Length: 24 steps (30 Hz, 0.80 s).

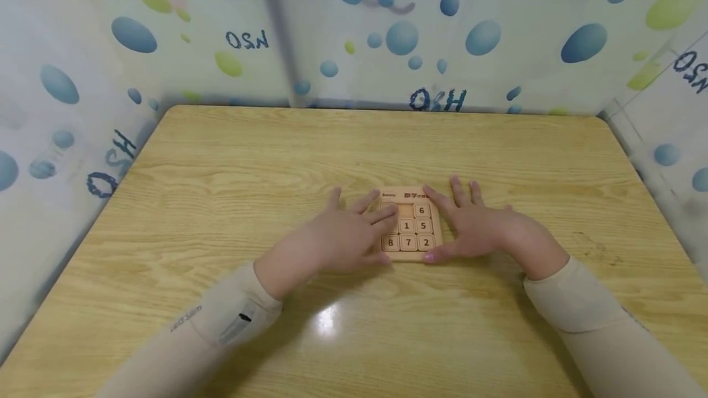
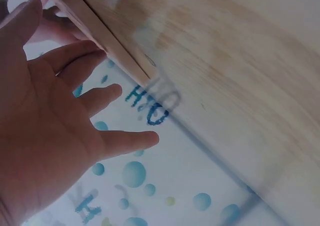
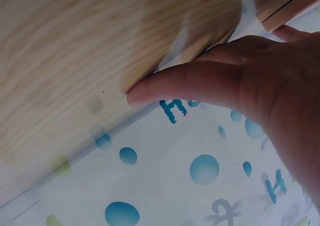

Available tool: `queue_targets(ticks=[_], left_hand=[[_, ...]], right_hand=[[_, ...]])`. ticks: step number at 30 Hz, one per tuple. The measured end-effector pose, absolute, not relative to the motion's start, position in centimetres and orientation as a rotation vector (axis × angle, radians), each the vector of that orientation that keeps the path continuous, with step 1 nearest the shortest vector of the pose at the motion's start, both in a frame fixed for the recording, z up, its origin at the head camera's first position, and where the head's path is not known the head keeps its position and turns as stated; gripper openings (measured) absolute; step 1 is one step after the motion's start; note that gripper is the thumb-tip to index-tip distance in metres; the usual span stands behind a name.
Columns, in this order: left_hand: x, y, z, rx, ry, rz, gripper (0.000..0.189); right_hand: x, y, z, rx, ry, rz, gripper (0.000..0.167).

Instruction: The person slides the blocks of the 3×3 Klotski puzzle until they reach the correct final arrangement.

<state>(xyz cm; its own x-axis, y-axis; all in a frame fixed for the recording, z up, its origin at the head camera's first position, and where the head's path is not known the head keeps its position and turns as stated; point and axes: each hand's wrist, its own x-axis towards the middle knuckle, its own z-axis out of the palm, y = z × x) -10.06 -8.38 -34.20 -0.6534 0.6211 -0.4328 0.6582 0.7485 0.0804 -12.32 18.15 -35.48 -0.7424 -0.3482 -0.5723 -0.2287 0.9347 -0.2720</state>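
A wooden sliding number puzzle [image 1: 408,226] lies flat on the table, with tiles 6, 1, 5, 8, 7 and 2 readable and an open slot in the top row. Across its left side reaches my left hand [image 1: 345,235], fingers spread, one fingertip over the top-left tile and the thumb by the lower left corner. My right hand [image 1: 481,226] rests at the right side, index finger at the upper corner, thumb at the lower one, other fingers extended. The left fingers cover part of the left column. Both wrist views catch only the puzzle's edge [image 2: 107,41].
The wood-grain table [image 1: 249,158] extends around the puzzle on all sides. Behind and beside it stand pale walls [image 1: 310,29] printed with blue and green drops and lettering. A bright light reflection [image 1: 326,319] shows on the near tabletop.
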Motion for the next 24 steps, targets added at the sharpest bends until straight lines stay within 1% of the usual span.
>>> queue_targets(ticks=[6,12,17,24], left_hand=[[-8.9,-7.3,-34.2,1.092,2.507,-0.134,0.086],[-8.5,-6.8,-34.2,1.101,2.500,-0.137,0.083],[-9.0,-6.9,-34.4,1.078,2.496,-0.103,0.085],[-10.7,-6.9,-34.8,1.043,2.489,-0.046,0.081]], right_hand=[[-12.4,18.2,-35.5,-0.403,2.430,-0.251,0.134],[-12.4,18.1,-35.4,-0.402,2.427,-0.248,0.133],[-12.3,18.1,-35.4,-0.402,2.425,-0.249,0.133],[-12.4,18.1,-35.5,-0.395,2.428,-0.251,0.134]])
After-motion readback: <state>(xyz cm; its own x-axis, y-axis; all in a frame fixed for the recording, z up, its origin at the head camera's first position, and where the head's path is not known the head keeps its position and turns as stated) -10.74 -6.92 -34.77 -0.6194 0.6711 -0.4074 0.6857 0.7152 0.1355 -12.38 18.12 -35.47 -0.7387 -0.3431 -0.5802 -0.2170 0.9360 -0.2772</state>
